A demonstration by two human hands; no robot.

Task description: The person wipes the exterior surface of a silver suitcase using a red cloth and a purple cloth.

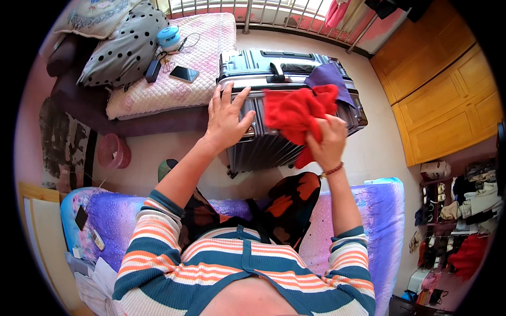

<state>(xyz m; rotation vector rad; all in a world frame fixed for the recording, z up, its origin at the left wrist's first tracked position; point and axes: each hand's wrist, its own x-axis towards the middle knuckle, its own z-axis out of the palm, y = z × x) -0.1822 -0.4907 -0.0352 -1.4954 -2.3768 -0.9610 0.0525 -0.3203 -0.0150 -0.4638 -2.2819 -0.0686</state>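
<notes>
Before me a dark hard-shell suitcase (276,152) stands upright on the tiled floor, its carrying handle (294,69) on the side facing up. My left hand (228,116) rests on the suitcase's near left corner, fingers spread and holding nothing. A bunched red cloth (296,108) is gripped in my right hand (330,138), over the right part of the suitcase; the cloth is slightly blurred. Behind it a purple cloth (332,81) lies draped over the suitcase's upper right edge. The red cloth hides part of the shell and the purple cloth.
A sofa with a quilted cover (205,43) adjoins the suitcase's left, bearing a smartphone (184,74) and a black power adapter (153,71). A pink waste bin (114,152) stands left. Wooden cabinets (442,91) and a loaded shoe rack (438,221) line the right. I sit on a purple-covered bed (355,205).
</notes>
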